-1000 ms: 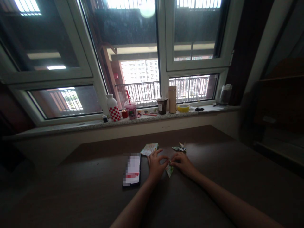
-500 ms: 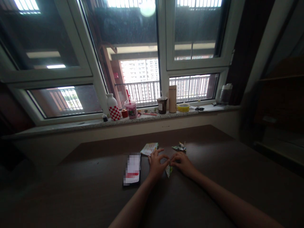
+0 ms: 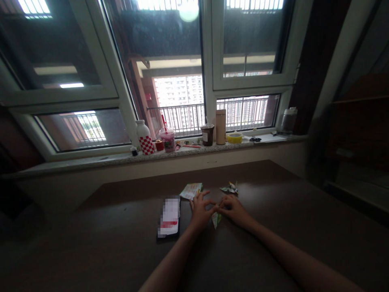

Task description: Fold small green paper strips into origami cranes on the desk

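A small piece of folded paper [image 3: 216, 221], green and white with a pointed end toward me, is pinched between my two hands over the brown table [image 3: 127, 259]. My left hand [image 3: 201, 211] grips its left side with thumb and index finger, the other fingers raised. On the right side my right hand [image 3: 232, 207] pinches the same paper, fingers curled. The fingertips hide its upper part. Just beyond my left hand lies a flat printed paper sheet [image 3: 191, 190]. Behind my right hand sits another folded paper figure [image 3: 231, 187] with pointed tips.
A phone [image 3: 169, 217] with a blurred screen lies left of my left hand. Along the windowsill [image 3: 121, 159] stand a checkered bottle [image 3: 145, 140], a pink drink cup [image 3: 168, 140], a dark cup [image 3: 207, 134], a tan flask [image 3: 221, 126], yellow tape [image 3: 235, 138] and scissors [image 3: 255, 139].
My fingertips have shifted very slightly on the folded paper, and a little more of its lower point shows. Everything else stays in place.
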Tool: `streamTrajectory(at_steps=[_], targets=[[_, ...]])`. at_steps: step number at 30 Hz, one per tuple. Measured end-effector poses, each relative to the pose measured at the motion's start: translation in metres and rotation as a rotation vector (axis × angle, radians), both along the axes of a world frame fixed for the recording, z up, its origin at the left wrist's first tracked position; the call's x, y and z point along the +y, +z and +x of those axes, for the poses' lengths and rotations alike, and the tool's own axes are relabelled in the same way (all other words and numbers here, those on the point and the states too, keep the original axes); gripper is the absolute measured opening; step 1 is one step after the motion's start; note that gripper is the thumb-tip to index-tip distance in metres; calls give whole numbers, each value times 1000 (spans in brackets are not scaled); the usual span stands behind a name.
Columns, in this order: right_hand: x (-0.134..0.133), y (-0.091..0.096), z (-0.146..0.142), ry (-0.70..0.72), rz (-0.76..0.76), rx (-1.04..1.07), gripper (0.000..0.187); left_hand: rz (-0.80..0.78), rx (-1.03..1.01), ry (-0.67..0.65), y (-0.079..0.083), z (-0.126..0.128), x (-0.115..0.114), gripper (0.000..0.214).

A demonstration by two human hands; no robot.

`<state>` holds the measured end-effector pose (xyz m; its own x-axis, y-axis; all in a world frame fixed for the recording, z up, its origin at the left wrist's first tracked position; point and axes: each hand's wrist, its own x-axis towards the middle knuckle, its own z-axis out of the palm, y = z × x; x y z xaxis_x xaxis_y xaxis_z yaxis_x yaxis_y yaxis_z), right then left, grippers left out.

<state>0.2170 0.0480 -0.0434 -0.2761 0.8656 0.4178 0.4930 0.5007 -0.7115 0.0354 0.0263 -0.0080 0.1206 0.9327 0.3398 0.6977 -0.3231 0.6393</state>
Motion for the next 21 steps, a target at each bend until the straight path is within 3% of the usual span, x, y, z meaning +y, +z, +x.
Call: streamTrajectory(at_steps=[12,21], targets=[[-6,13,0,-21,15,65,31,56,-28,34,-1,3,0,4],[-7,10,-3,-32,53,3,27,44,-47,29,4,5,-4,5]])
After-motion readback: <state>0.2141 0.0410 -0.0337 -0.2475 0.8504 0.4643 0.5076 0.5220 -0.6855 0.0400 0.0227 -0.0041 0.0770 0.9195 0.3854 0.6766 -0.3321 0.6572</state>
